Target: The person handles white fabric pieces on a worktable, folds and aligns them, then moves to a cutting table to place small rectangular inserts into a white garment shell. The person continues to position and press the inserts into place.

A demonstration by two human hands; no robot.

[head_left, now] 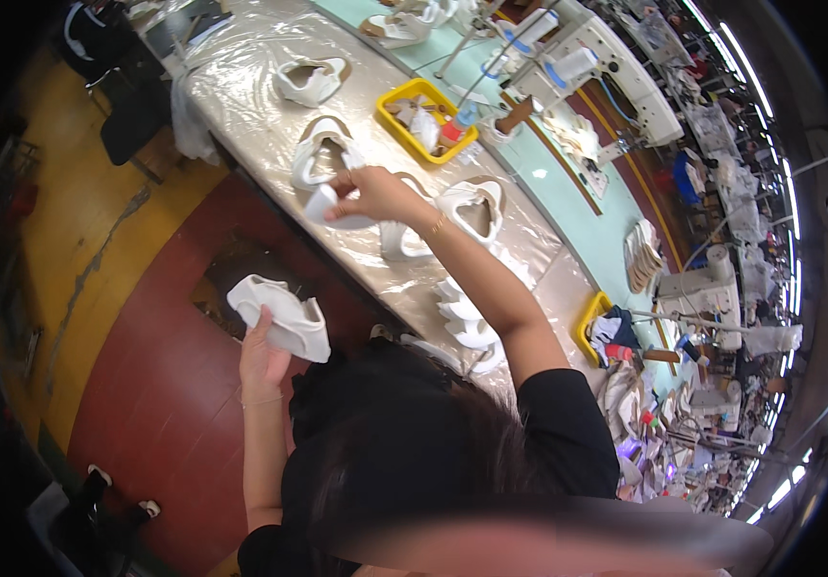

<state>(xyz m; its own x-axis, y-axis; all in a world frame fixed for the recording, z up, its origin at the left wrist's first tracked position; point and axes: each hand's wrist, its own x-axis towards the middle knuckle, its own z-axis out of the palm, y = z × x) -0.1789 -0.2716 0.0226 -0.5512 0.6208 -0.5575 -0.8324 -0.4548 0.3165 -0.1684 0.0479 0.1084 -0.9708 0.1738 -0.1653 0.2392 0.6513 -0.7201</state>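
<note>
My left hand [263,354] grips a white shoe upper [284,315] out over the red floor, its thumb on the side of the upper. Above the near edge of the plastic-covered table, my right hand [375,195] pinches a small curved white piece [321,206]; its exact kind I cannot make out. Just beyond that hand lies a white shoe upper with a tan collar [321,152]. Another upper [471,210] rests to the right of the hand, and one more [312,81] sits farther off on the table.
A yellow tray [426,120] of small parts and a bottle stands behind the uppers. Several curved white pieces [467,317] lie on the table near my right arm. Sewing machines [625,77] line the pale green bench [558,178]. A dark chair [130,130] stands at the left.
</note>
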